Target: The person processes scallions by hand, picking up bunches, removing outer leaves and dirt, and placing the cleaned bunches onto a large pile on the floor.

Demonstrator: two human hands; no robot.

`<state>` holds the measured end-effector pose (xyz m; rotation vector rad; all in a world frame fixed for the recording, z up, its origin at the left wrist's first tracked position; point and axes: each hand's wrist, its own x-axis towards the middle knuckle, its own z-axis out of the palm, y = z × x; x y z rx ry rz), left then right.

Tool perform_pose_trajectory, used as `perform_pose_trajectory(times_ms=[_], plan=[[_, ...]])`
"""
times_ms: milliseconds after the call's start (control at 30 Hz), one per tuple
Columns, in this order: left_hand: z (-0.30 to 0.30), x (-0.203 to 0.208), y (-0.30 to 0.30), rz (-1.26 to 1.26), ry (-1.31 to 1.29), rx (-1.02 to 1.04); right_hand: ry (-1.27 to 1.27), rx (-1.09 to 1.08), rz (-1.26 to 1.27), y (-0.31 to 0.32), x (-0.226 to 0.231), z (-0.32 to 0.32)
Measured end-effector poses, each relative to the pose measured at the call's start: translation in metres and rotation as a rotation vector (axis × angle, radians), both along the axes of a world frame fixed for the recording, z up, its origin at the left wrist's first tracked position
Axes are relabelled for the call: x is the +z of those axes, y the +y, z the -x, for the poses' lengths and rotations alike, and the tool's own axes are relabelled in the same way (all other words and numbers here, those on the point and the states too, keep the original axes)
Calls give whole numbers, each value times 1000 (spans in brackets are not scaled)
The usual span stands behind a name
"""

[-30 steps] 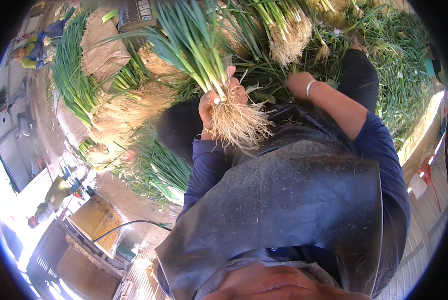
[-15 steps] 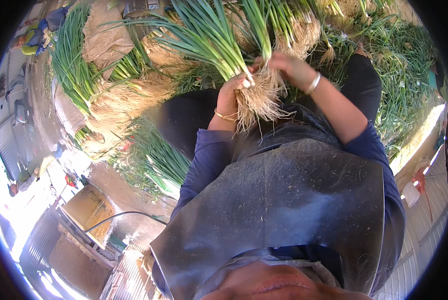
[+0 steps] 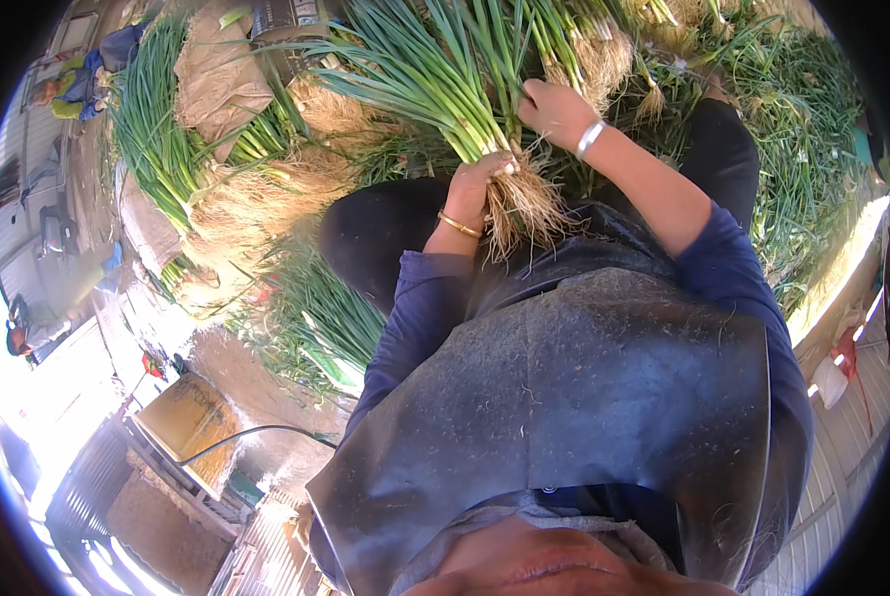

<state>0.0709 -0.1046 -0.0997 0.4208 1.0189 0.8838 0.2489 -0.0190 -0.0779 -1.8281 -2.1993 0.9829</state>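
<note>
My left hand (image 3: 477,191), with a yellow bangle at its wrist, is closed round a bunch of green onions (image 3: 455,104). Their white lower ends and pale stringy roots (image 3: 527,211) hang out below it over my apron, while the long green leaves point away. On the right side of the bunch, my right hand (image 3: 561,115), wearing a silvery bracelet, has its fingers curled closed at a green onion stalk (image 3: 508,91). Those fingertips are partly hidden, so the exact grip is hard to see.
More green onions (image 3: 152,139) with matted roots (image 3: 236,214) lie in piles at the left, under brown sacking (image 3: 217,74). Loose green leaves (image 3: 798,139) cover the ground at right. My dark-clad knee (image 3: 370,233) stands beside the left pile. Another person (image 3: 92,79) is at far left.
My right hand has moved away from the roots, up along the stalks toward the leaves. My left hand, still round the bunch, has shifted slightly right. The two root clumps now hang together.
</note>
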Motion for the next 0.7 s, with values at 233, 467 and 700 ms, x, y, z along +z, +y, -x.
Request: perform_pose_trajectory(times_ms=[233, 467, 700], plan=[[-6, 41, 6, -14, -440, 112, 1485, -810, 382, -48, 6, -42], [-1, 62, 6, 119, -653, 152, 1186, -676, 551, -12, 13, -26], [-1, 72, 4, 65, -888, 213, 1343, -372, 782, -15, -18, 9]])
